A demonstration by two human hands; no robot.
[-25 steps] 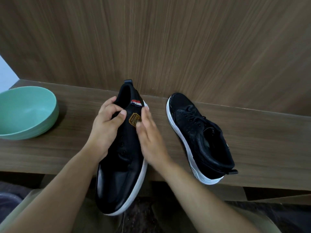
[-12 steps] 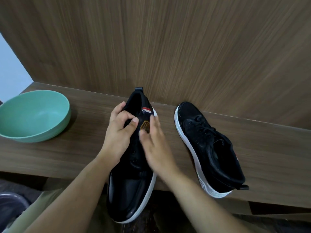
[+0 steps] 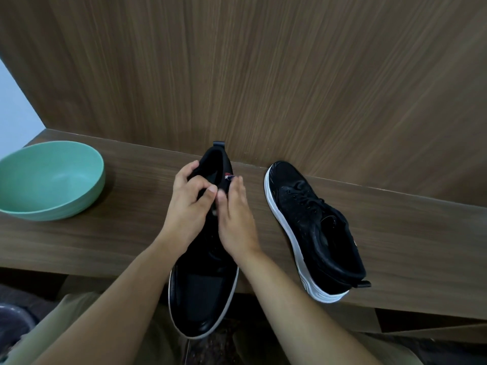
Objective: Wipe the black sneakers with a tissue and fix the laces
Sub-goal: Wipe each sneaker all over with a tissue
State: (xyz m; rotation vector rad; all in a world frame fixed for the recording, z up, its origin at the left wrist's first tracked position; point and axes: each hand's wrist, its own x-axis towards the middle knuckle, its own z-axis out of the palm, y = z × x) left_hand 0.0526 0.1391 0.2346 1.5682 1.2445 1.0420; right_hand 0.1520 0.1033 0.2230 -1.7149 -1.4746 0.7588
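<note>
Glossy near sneaker (image 3: 203,293), matt far sneaker (image 3: 311,219), woodgrain shelf (image 3: 131,233).

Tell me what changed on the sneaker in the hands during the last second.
The left hand closed its thumb and fingers at the tongue, and the right hand slid over the gold badge, hiding it. The held sneaker, the second sneaker and the green bowl kept their places on the shelf.

— What colours are in front of you?

— The sneaker in my hands (image 3: 203,293) is glossy black with a white sole edge and a small red-and-white tag. The second sneaker (image 3: 313,227) is matte black with a white sole.

— And the rest?

— A mint-green bowl (image 3: 50,183) and a brown, wood-grained shelf (image 3: 105,238).
</note>
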